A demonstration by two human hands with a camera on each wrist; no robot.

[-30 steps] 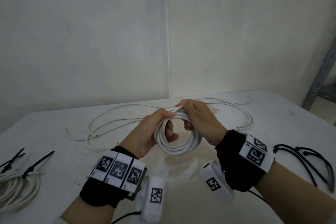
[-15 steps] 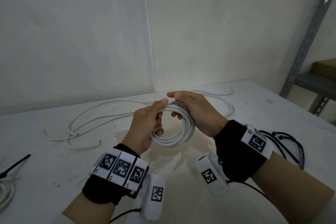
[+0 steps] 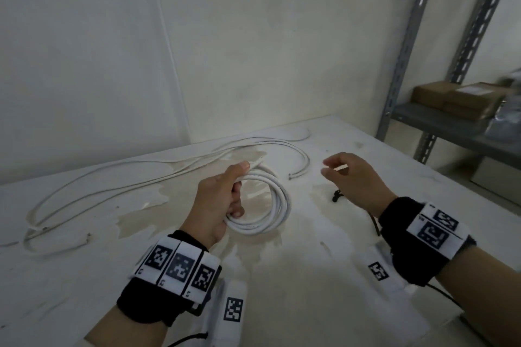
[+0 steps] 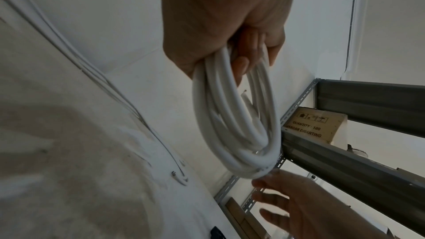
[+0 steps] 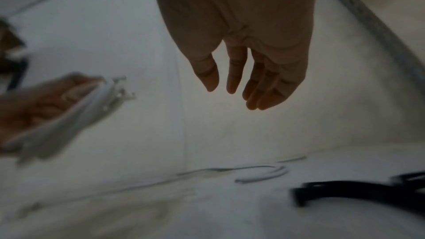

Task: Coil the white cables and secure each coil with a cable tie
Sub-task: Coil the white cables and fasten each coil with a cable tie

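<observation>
Left grip (image 3: 218, 200): round smooth white coil (image 3: 277, 205) | right grip (image 3: 353, 177): empty, fingers relaxed

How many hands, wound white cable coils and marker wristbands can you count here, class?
Hands: 2 (left hand, right hand)
Wound white cable coils: 1
Marker wristbands: 2
Total: 5
</observation>
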